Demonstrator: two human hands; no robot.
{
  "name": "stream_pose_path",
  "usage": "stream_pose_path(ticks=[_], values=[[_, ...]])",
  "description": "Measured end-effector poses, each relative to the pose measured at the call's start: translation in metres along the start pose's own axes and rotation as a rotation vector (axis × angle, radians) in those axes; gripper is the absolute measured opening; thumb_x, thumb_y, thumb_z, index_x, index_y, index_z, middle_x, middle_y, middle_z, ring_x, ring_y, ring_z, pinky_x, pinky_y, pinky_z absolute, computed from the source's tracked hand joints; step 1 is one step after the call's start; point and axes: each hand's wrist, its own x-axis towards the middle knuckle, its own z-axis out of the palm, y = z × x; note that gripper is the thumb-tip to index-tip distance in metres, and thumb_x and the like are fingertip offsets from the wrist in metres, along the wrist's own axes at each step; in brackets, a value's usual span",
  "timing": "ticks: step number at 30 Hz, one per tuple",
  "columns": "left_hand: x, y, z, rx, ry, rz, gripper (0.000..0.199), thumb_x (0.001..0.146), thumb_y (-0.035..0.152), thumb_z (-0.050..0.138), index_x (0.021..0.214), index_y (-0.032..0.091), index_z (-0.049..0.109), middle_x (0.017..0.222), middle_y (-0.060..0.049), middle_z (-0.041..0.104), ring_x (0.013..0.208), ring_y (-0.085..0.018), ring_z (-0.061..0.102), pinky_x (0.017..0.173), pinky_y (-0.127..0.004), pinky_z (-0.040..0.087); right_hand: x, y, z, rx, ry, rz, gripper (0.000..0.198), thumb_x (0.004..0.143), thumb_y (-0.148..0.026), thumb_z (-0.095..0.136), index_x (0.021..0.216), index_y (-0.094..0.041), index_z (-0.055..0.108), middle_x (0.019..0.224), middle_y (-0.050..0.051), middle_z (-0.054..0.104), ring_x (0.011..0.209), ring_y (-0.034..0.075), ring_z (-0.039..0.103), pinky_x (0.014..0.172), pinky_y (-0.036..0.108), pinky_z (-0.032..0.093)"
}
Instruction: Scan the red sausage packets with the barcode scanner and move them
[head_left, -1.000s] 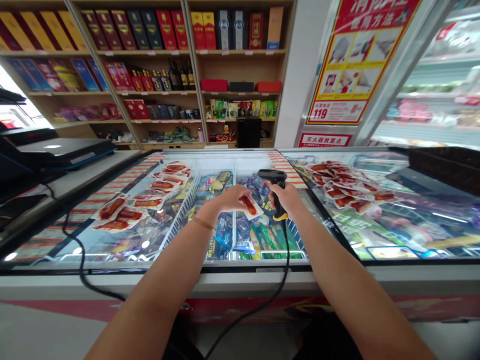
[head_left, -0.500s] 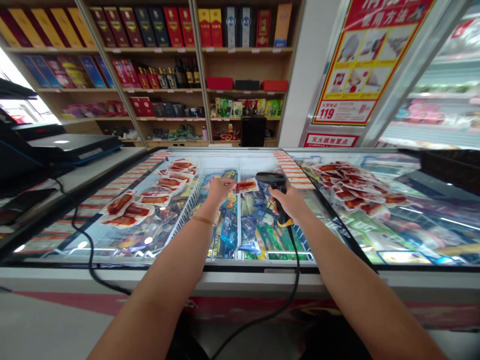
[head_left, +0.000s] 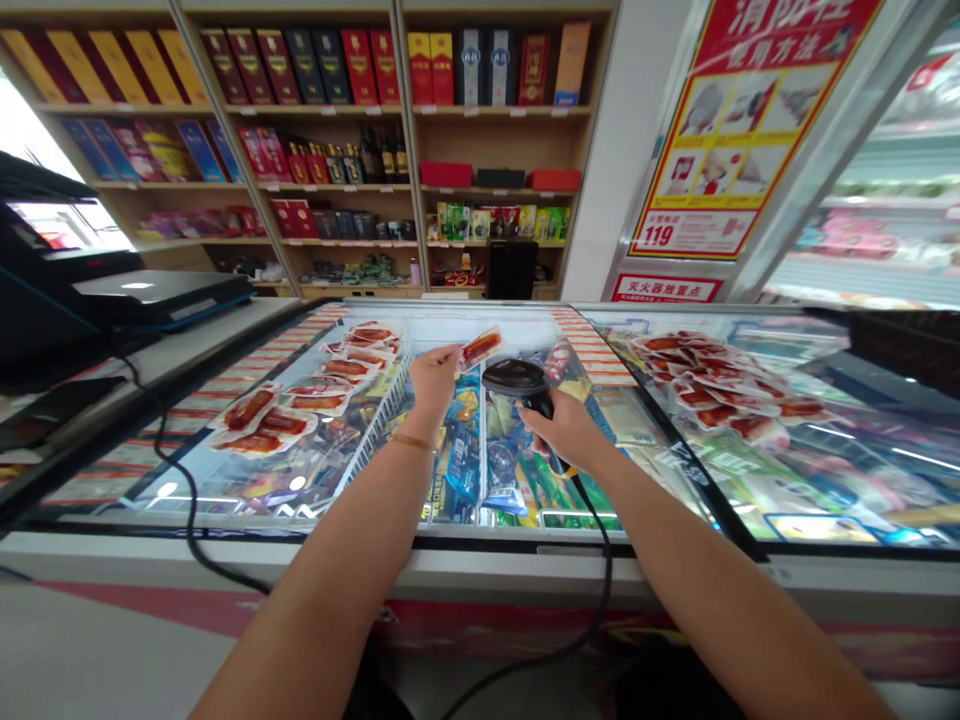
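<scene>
My left hand [head_left: 435, 378] pinches one end of a small clear packet of reddish-brown meat [head_left: 481, 347], raised over the freezer's glass top. Wrapped round the handle of a black barcode scanner [head_left: 517, 377] is my right hand [head_left: 559, 425]; the scanner's head lies just below and right of the packet, apart from it. Similar meat packets [head_left: 330, 385] are spread in loose groups on the glass to the left. A larger pile of such packets [head_left: 705, 380] rests on the glass to the right.
The chest freezer [head_left: 480, 560] spans the front, with bagged goods under its glass. A black scanner cable [head_left: 606, 560] hangs over its front edge. At left stand a scale [head_left: 161, 292] and another cable [head_left: 187, 490]. Shelves of boxes [head_left: 322, 110] and a wall poster [head_left: 742, 130] are behind.
The packet has risen and tilted upward in my left hand. My right hand has brought the scanner left and slightly down, its head now turned toward the packet's underside.
</scene>
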Motion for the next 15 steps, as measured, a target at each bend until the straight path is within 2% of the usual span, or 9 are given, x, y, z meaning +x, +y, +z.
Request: stream_pose_path(ticks=[6,15], values=[[-0.0039,0.0083,-0.0022,-0.042,0.025,-0.013,0.02,0.076,0.025,0.065,0.089,0.017,0.078,0.074,0.0,0.073,0.072,-0.016,0.067,0.069,-0.023,0.05,0.0003,0.0031,0.0022,-0.045,-0.008,-0.019,0.019,0.078,-0.031,0.059,0.09,-0.018,0.055,0.057,-0.003,0.056,0.039,0.013,0.055,0.041,0.023,0.046],[-0.006,0.0094,-0.0038,-0.008,0.024,0.054,0.021,0.078,0.027,0.063,0.089,0.018,0.079,0.078,0.0,0.075,0.079,-0.017,0.068,0.073,-0.023,0.05,-0.0009,0.002,0.0016,-0.065,-0.012,-0.078,0.017,0.079,-0.031,0.057,0.089,-0.018,0.054,0.055,-0.004,0.054,0.04,0.013,0.056,0.042,0.022,0.046]])
